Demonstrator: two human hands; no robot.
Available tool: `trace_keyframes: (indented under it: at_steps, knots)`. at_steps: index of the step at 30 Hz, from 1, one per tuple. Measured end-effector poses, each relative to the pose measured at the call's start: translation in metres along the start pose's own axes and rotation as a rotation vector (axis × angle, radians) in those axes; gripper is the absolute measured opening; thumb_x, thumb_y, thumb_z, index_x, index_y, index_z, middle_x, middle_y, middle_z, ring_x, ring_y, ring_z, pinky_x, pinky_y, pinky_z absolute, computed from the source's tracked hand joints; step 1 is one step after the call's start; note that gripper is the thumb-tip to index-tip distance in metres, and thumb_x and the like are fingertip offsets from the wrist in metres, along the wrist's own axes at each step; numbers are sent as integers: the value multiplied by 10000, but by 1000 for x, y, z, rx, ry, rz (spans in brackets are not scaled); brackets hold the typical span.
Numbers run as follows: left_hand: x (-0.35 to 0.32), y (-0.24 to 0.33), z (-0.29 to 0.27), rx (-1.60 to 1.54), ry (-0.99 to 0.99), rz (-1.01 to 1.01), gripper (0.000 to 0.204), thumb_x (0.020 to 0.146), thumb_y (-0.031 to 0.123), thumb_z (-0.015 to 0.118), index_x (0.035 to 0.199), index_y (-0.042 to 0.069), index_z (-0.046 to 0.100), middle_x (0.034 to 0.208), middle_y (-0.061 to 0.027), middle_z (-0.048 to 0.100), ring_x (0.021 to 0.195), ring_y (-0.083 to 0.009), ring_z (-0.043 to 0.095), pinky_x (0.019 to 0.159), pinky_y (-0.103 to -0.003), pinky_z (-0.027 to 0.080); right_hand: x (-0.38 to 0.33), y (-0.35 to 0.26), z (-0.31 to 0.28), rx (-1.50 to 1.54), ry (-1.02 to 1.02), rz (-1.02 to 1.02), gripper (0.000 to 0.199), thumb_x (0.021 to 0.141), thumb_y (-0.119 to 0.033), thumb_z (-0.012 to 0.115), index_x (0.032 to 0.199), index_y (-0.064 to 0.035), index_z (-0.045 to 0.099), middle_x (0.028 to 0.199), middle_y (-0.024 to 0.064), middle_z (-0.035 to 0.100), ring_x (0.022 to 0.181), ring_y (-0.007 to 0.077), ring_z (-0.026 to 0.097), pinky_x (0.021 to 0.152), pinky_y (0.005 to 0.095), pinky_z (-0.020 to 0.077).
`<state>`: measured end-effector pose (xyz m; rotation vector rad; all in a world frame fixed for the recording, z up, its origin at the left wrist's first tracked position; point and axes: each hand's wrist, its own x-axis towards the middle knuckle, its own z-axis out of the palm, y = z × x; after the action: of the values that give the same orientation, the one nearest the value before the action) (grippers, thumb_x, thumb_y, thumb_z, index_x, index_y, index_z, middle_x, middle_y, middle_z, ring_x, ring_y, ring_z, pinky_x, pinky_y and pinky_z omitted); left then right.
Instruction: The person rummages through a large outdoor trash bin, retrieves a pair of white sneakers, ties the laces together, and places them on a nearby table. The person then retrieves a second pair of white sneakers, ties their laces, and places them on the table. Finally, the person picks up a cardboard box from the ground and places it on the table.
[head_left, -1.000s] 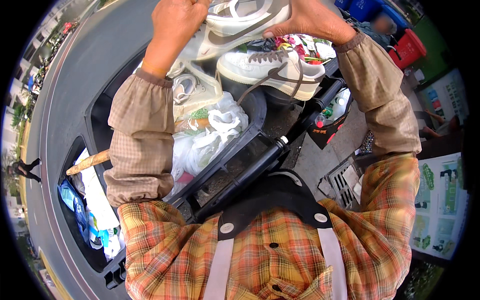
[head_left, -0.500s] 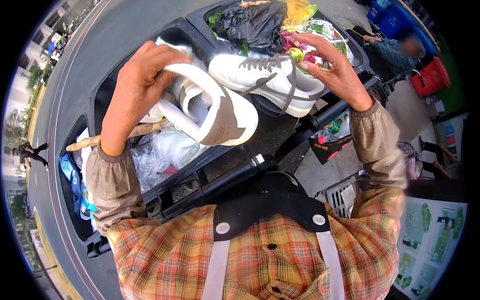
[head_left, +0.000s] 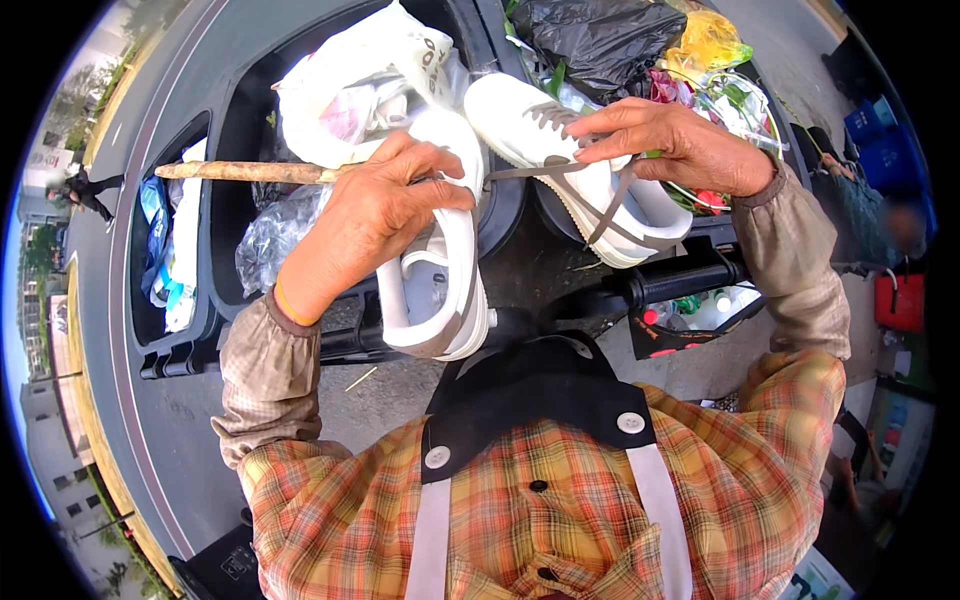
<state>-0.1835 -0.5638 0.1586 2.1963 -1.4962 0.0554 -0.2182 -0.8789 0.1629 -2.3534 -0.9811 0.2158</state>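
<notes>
Two white sneakers are held above the open black bins (head_left: 225, 130) near the middle of the frame. The left sneaker (head_left: 445, 270) is gripped around its upper by the left hand (head_left: 375, 215), fingers closed over the tongue, sole turned toward the lower right. The right sneaker (head_left: 575, 170) is steadied by the right hand (head_left: 680, 145), whose fingers are closed on the grey laces (head_left: 610, 205) and top. Both shoes are judged light, with firm soles and soft, yielding uppers; the loose laces may slip or snag, so the heel or midsole is the surer hold. A wooden stick (head_left: 250, 172) lies across the bin at upper left, beside a white plastic bag (head_left: 360, 80).
</notes>
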Motion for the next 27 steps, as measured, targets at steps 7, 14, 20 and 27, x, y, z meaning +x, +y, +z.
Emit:
trace_keyframes:
  at_steps: [7, 14, 20, 27]
  knots:
    - [1, -2, 16, -11, 72, -42, 331, 618, -97, 606, 907, 64, 625, 910, -58, 569, 860, -245, 509, 752, -330, 430, 6, 4, -6, 476, 294, 127, 173, 846, -141, 568, 937, -4, 622, 923, 68, 617, 873, 120, 582, 749, 241, 460]
    - [-10, -4, 24, -155, 249, -271, 251, 669, -73, 600, 901, 19, 620, 865, -91, 541, 863, -231, 520, 741, -309, 425, 34, -31, 41, -675, 222, 33, 181, 762, -157, 626, 873, -40, 542, 799, 107, 504, 729, 323, 551, 583, 392, 426]
    - [-6, -1, 21, -196, 295, -96, 265, 679, -129, 564, 904, 1, 616, 842, -79, 530, 753, -193, 534, 655, -268, 435, 16, 1, 43, 274, 461, 159, 177, 912, -188, 475, 817, -40, 491, 717, 4, 511, 578, 115, 464, 519, 248, 374]
    - [34, 5, 24, -123, 370, 186, 210, 654, -41, 625, 846, 43, 605, 830, -70, 549, 808, -266, 560, 655, -334, 459, 17, -86, 35, 1110, 823, 287, 254, 931, -290, 458, 774, -90, 463, 646, -53, 411, 499, 16, 260, 418, 170, 205]
